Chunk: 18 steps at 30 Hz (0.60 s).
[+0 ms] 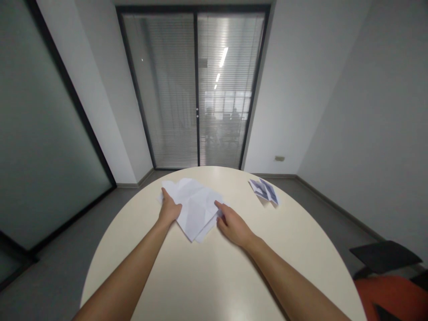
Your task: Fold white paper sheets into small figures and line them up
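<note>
Creased white sheets of paper (195,205) lie one over another toward the far side of the round table, with the lower sheet showing along the right edge. My left hand (169,208) grips the left edge of the paper, its thumb on top and some fingers out of sight. On the opposite side, my right hand (233,224) holds the right corner between index finger and thumb. A folded paper piece with a dark printed picture (265,191) stands partly raised at the far right, apart from both hands.
The round cream table (207,285) fills the foreground. A chair with a red seat (391,296) and black armrest (386,256) is at the right edge. Beyond the table stand glass doors with blinds (174,98), and a frosted glass panel (43,125) is on the left.
</note>
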Motion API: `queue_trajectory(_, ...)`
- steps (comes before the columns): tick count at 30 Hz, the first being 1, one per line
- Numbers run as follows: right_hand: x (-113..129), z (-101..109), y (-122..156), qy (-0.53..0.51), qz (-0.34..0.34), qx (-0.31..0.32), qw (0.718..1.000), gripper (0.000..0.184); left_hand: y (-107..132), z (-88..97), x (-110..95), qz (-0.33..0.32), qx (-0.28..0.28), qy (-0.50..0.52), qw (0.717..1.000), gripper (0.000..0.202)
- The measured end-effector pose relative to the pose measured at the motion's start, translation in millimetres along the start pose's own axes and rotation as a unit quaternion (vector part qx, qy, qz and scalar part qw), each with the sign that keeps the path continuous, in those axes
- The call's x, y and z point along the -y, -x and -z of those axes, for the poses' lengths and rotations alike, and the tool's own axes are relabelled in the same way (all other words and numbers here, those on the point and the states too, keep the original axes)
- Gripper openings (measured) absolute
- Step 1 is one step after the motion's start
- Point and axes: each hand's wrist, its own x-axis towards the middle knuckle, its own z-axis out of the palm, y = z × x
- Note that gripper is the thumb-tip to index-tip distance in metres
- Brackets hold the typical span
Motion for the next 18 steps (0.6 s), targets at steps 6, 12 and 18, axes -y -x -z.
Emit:
queue_trajectory(6, -1.0, -0.1, -4.9, 0.014, -0.006, -0.018, 1.0, 0.049, 19.4, -3.0, -16.3, -0.052, 0.008, -0.277, 0.959, 0.113)
queue_trajectory(12, -0.8, 2.9, -4.8, 0.031, -0.031, -0.006, 0.999, 0.038, 37.9, -11.6, -27.6, -0.195, 0.053, -0.365, 0.909, 0.081)
queue_trajectory(18, -7.3, 13.0, -7.0, 0.04, -0.032, -0.013, 0.999, 0.039, 64.1, -28.2, -25.1, -0.208, 0.292, -0.278, 0.891, 0.084)
